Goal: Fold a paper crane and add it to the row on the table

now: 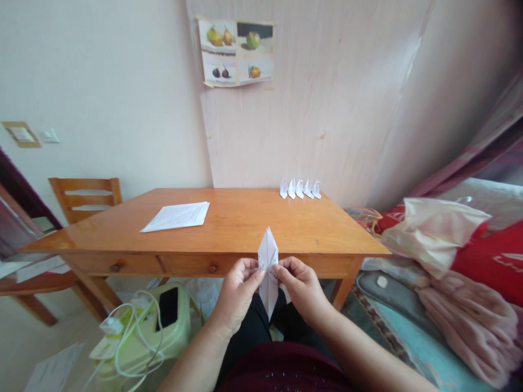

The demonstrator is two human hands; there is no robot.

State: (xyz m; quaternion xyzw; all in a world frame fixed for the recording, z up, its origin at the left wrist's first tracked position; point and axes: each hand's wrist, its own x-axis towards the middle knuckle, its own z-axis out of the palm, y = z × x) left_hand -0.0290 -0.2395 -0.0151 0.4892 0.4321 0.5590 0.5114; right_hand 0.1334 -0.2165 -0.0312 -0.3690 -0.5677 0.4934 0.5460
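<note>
Between my two hands is a folded white paper (268, 247), long and pointed at top and bottom, with a crease down its middle and some print on it. My left hand (241, 288) pinches its left edge between thumb and fingers. On the opposite edge, my right hand (302, 286) grips it the same way, thumb on the front face. The paper is upright in front of the table's near edge, above my lap. Fingers behind the paper are partly hidden.
Several folded white paper figures (300, 189) stand in a row at the back right of the wooden table (241, 218). A stack of printed sheets (177, 216) lies left. Below, a green stool (180, 310) bears a phone (167, 308) and white cables. Cloth and bags lie right.
</note>
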